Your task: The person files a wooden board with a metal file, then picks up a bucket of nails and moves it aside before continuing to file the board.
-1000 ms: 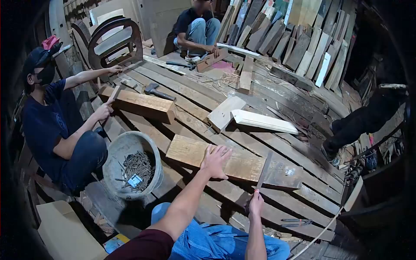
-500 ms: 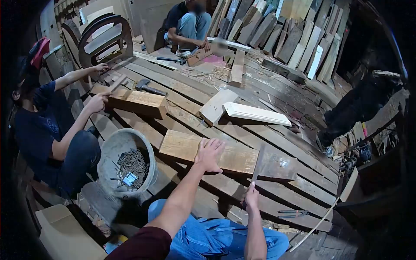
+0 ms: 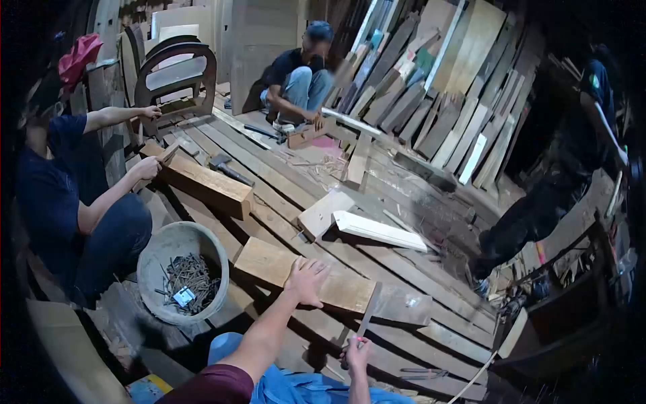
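Note:
My left hand (image 3: 306, 281) lies flat on top of a long squared wooden block (image 3: 269, 262), fingers spread. The block rests on the slatted wooden platform in front of me. In my right hand (image 3: 355, 351) is the dark handle of a flat metal file (image 3: 369, 311). Its long grey blade slants up against the block's right end face. Just beyond that end lies a greyish flat board (image 3: 407, 308). A pair of pliers (image 3: 424, 372) sits on the slats to the right of my right hand.
A bucket of nails (image 3: 219, 252) stands at left. Beside it a seated person (image 3: 54, 188) works at another wooden block (image 3: 208, 185), near a hammer (image 3: 229, 170). A white-faced wood piece (image 3: 380, 231) lies ahead. Another person (image 3: 303, 87) crouches behind; one stands right (image 3: 572, 182).
My view has tilted upward, showing more of the back and of the standing person. My left hand stays on the block, and the file remains at its end. The seated person's tool hand has lowered.

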`<state>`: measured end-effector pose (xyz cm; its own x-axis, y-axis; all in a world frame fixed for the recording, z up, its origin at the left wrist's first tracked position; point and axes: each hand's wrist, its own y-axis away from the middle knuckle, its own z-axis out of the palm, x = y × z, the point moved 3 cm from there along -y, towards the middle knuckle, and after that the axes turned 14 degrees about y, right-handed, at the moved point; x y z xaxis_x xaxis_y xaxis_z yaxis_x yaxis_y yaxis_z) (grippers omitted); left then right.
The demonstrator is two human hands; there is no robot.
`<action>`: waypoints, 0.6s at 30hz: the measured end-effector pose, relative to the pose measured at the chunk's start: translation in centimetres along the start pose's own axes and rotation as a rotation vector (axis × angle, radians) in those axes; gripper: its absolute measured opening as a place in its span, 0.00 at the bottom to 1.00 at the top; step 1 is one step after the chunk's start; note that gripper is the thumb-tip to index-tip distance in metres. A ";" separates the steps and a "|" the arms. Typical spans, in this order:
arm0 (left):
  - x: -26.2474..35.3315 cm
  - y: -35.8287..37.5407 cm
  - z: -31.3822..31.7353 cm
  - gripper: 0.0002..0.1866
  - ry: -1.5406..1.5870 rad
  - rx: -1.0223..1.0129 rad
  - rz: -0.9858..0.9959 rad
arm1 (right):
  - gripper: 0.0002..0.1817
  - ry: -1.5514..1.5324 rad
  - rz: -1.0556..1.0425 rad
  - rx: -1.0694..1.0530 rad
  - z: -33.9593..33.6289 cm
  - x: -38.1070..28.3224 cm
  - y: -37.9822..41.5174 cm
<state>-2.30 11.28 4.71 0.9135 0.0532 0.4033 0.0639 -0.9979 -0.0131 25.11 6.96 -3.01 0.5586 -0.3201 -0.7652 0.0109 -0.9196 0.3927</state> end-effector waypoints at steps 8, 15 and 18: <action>-0.1 0.5 1.1 0.67 0.020 0.004 -0.019 | 0.22 0.307 -0.090 0.010 -1.4 -2.4 -0.4; 4.3 4.2 2.2 0.68 0.001 -0.296 -0.136 | 0.27 0.612 -0.249 0.078 -3.5 -0.8 -3.0; 5.0 4.9 2.1 0.67 0.068 -0.343 -0.135 | 0.28 0.565 -0.269 0.110 -4.2 0.5 -3.9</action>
<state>3.43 6.71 4.71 0.8768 0.1939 0.4401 0.0332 -0.9373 0.3468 28.84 11.34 -2.79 0.8999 0.0672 -0.4309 0.1432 -0.9788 0.1463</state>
